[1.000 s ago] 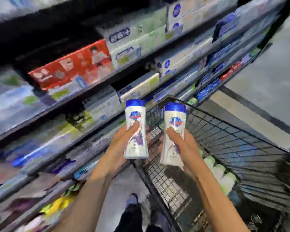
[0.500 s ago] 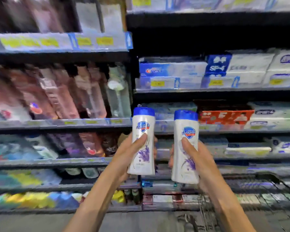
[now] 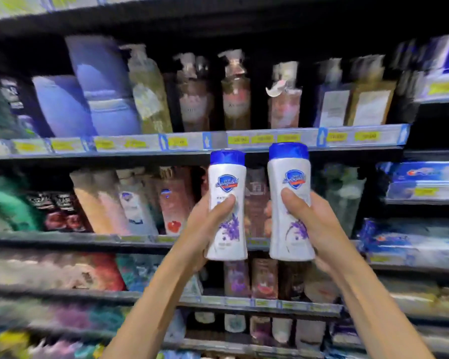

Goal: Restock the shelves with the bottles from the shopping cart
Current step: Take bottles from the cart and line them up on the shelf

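Observation:
Two white bottles with blue caps and a purple flower print are held upright in front of the shelves. My left hand [image 3: 205, 224] grips the left bottle [image 3: 227, 203] round its lower half, thumb across the label. My right hand [image 3: 314, 224] grips the right bottle [image 3: 289, 200] the same way, a little higher. Both bottles sit level with the second shelf row, just below the price strip [image 3: 244, 139]. The shopping cart is out of view.
Shelves fill the whole view. Pump bottles [image 3: 236, 92] stand on the upper shelf, pouches and bottles [image 3: 138, 203] on the row behind my hands, smaller bottles [image 3: 262, 278] below. Blue and white boxes [image 3: 423, 182] are stacked at the right.
The view has swung left from the cart to the bottle shelves. Both hands keep holding their bottles upright, now closer to the shelf with the pump bottles above.

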Tool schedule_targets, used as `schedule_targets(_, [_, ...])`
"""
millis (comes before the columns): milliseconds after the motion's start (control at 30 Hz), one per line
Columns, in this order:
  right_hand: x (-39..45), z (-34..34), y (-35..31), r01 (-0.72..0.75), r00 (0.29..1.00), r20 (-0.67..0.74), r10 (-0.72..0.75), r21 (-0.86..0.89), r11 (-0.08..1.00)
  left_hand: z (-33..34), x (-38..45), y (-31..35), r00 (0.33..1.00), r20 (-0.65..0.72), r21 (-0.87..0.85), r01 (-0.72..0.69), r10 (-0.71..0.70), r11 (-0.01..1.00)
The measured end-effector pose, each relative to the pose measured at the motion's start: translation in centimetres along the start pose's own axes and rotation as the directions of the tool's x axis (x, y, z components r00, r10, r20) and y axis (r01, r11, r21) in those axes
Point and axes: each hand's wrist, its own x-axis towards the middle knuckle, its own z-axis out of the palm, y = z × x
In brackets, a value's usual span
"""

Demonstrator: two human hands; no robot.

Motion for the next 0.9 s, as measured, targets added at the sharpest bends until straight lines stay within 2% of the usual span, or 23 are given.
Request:
schedule_targets(133, [2.4, 4.0, -1.8, 0.069, 0.996, 0.05, -0.068, -0.029, 0.997, -2.8, 1.6, 3.8, 0.997, 0.005, -0.025, -0.083, 0.083, 0.996])
schedule_targets(300, [5.0, 7.1, -6.7, 0.214, 0.97, 0.147, -0.195, -0.133, 0.968, -4.7, 4.0, 9.8, 0.971, 0.025, 0.042, -0.238, 0.237, 0.97])
schedule_targets(433, [7.4, 8.8, -11.7, 0.37, 0.921, 0.19, -0.34, -0.157, 0.916, -4.1, 6.9, 16.3, 0.88, 0.037, 0.108, -0.474, 0.473, 0.874])
schedule_targets(533, [9.2, 9.6, -14.9, 0.452, 0.884, 0.209, -0.418, -0.155, 0.878, -3.0, 9.5, 22.0, 0.81, 0.017, 0.142, -0.583, 0.587, 0.8])
schedule_targets(633, [10.9, 9.9, -17.4, 0.49, 0.862, 0.231, -0.451, -0.154, 0.858, -1.8, 12.8, 27.4, 0.735, 0.063, 0.223, -0.669, 0.675, 0.709])
schedule_targets(767, [12.8, 9.8, -19.8, 0.511, 0.851, 0.236, -0.469, -0.164, 0.844, 0.4, 17.6, 33.0, 0.661, 0.062, 0.315, -0.724, 0.748, 0.614])
schedule_targets(900, [14.5, 9.3, -21.2, 0.504, 0.855, 0.216, -0.471, -0.138, 0.852, 1.8, 22.6, 35.2, 0.6, -0.014, 0.545, -0.666, 0.8, 0.509])
